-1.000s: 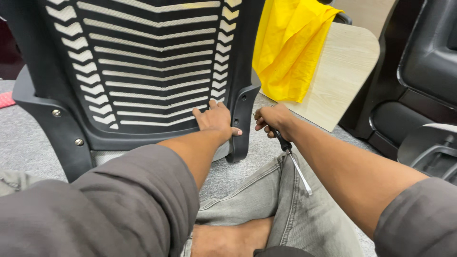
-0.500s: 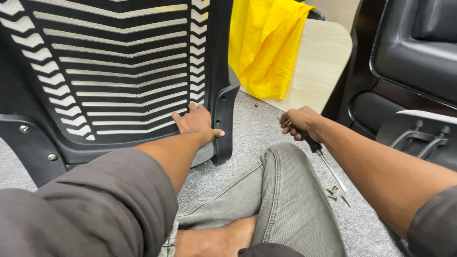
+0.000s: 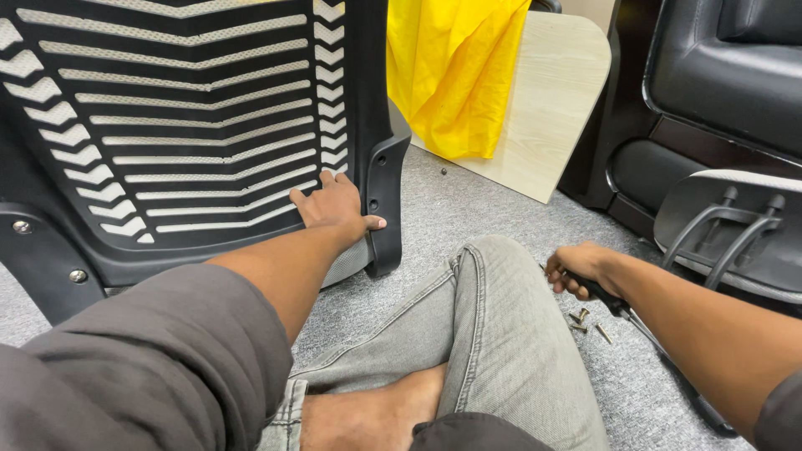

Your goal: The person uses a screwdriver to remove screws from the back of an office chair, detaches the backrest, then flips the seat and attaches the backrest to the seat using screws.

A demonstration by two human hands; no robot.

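Note:
My left hand [image 3: 334, 209] lies flat against the lower right part of a black slatted chair back [image 3: 184, 125] that stands upright on the grey carpet. The thumb reaches toward the black side bracket [image 3: 386, 209]. My right hand [image 3: 578, 267] is low on the right, closed round the black handle of a screwdriver [image 3: 614, 302] whose shaft runs back under my forearm. A few loose screws [image 3: 585, 321] lie on the carpet just beside that hand. My knee in grey jeans [image 3: 493, 317] is between the two hands.
A yellow cloth [image 3: 455, 71] hangs over a light wooden board [image 3: 551, 108] leaning behind the chair back. Black chair parts [image 3: 718, 100] and a seat base with metal bars [image 3: 735, 225] stand at the right. One small screw [image 3: 444, 171] lies on the carpet.
My right hand has moved with the screwdriver away from the side bracket, down and to the right, to the loose screws on the carpet. My left hand has stayed on the chair back.

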